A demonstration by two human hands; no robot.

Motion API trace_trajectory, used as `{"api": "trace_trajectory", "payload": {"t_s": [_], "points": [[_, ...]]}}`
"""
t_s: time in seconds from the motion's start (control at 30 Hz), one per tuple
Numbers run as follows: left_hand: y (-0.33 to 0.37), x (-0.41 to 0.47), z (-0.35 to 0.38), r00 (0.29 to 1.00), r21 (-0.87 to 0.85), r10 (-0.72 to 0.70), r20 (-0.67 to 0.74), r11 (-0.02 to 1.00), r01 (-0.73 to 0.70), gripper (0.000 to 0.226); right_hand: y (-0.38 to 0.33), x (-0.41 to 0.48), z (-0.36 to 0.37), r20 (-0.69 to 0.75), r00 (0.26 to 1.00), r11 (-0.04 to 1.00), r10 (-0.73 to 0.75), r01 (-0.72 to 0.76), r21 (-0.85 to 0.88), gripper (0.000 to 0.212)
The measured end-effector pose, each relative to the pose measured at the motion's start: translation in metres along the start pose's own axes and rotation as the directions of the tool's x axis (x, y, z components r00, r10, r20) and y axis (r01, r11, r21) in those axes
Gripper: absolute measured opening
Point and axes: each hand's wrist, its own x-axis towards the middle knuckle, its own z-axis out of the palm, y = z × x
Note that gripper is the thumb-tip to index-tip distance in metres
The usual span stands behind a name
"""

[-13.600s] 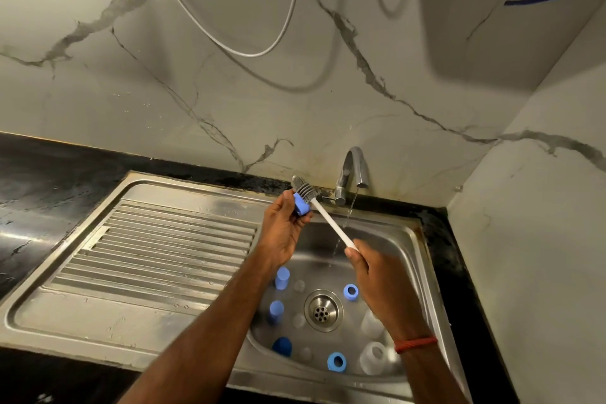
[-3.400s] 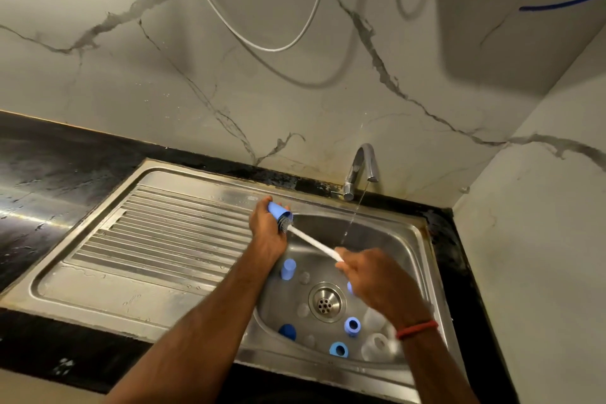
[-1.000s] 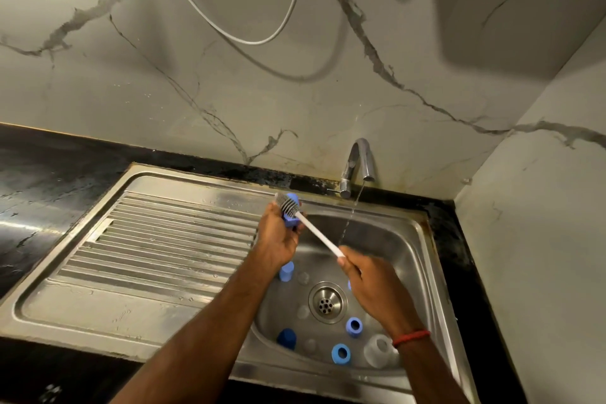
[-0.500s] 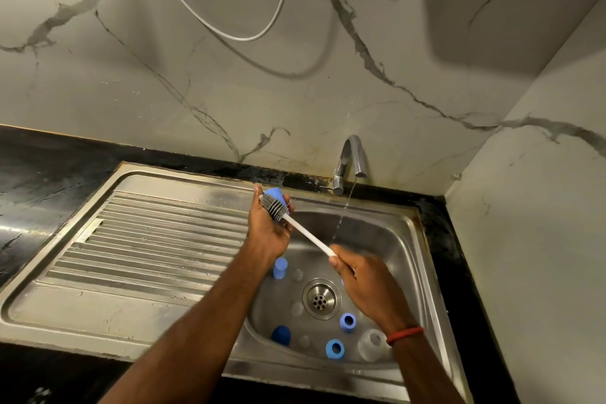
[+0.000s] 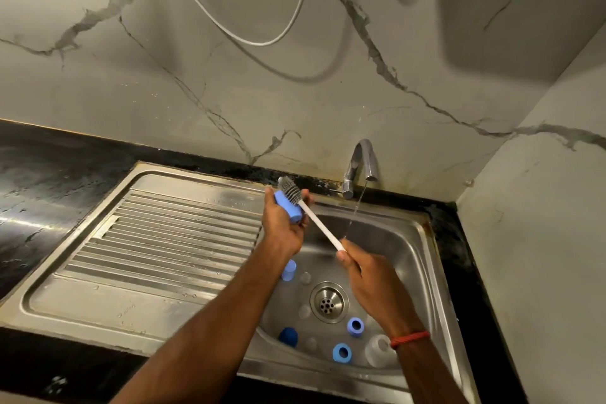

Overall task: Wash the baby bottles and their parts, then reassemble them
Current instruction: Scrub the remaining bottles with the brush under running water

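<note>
Gripping blue cap in left hand, brush head against it

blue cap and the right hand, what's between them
Head view: the brush handle runs from the cap, held in the left hand, down to the right hand.

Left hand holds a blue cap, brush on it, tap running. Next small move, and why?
Probably shift the left hand right, carrying the light-blue cylindrical plastic cap into the thin water stream. The white-handled brush, gripped by the right hand, lies with its grey bristles on the cap's outside, while the stream falls beside it, not touching.
</note>
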Motion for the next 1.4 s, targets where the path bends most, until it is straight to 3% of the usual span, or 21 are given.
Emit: {"api": "trace_trajectory", "payload": {"t_s": [0.1,0.3,0.43,0.53,0.7,0.87,1.03,1.2,1.4], "points": [[0.015,0.006,-0.004,0.999,-0.036,0.034,0.01,0.999,-0.033,0.06,0.011,-0.017,-0.004,0.049,0.998,0.998,-0.026,0.022,0.065,0.018],[-0.009,-0.004,-0.004,0.995,0.043,0.014,0.094,0.999,-0.019,0.093,-0.003,0.002,0.004,-0.014,0.998,0.998,0.054,-0.053,0.045,0.031],[0.01,0.003,-0.002,0.991,-0.036,0.043,0.128,0.999,-0.039,0.077,0.004,-0.015,0.0,0.046,0.999,0.987,0.022,-0.029,0.158,0.016],[0.011,0.001,-0.003,0.987,-0.082,0.003,0.163,0.997,0.011,0.067,0.011,-0.017,-0.003,0.072,0.996,0.981,0.054,-0.066,0.183,0.016],[0.001,-0.003,-0.002,0.972,-0.102,-0.065,0.225,0.991,0.09,0.077,-0.002,0.014,0.0,0.009,0.998,0.993,0.054,-0.055,0.103,0.028],[0.022,0.008,-0.001,0.986,-0.2,-0.014,0.166,0.979,0.047,0.089,0.007,-0.017,-0.001,0.132,0.989,0.966,0.063,-0.094,0.241,0.02],[0.009,-0.002,0.001,0.991,-0.126,-0.027,0.13,0.991,0.044,0.097,0.008,-0.002,0.001,0.099,0.993,0.983,0.064,-0.08,0.166,0.019],[0.012,0.001,0.006,1.0,-0.172,-0.017,0.016,0.985,0.02,0.075,0.005,-0.005,0.003,0.048,0.997,0.985,0.066,-0.072,0.155,0.022],[0.004,0.011,-0.003,0.975,-0.185,0.055,-0.215,0.978,-0.096,0.06,0.007,-0.021,0.01,0.0,0.997,0.981,0.08,-0.079,0.179,0.022]]}}
